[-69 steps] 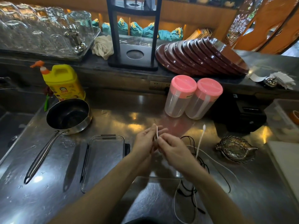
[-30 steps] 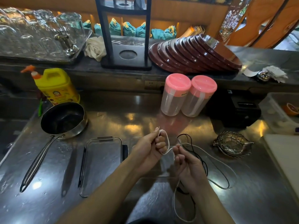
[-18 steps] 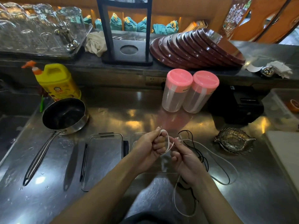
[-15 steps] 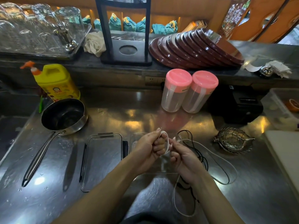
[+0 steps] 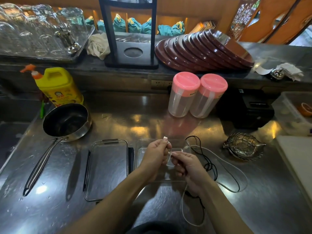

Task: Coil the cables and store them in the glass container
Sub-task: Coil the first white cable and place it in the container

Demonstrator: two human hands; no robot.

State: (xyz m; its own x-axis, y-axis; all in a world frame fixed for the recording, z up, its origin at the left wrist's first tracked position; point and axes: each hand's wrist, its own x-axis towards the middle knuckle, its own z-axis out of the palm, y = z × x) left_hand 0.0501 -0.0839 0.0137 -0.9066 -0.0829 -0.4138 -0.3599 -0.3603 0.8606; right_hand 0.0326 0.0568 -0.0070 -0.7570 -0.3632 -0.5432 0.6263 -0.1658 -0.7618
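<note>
Glossy steel counter (image 5: 168, 125) — clear glass container (image 5: 143, 149)

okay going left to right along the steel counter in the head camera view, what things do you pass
Saucepan → glass lid → glass container, with the left hand and right hand holding the white cable over it → black cable → metal leaf-shaped dish.

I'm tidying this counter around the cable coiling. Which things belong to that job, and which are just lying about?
Job: white cable, pinched by left hand and right hand; black cable; glass container; its lid.

Lying about: saucepan, yellow soap bottle, pink-lidded jars, metal dish.
</note>
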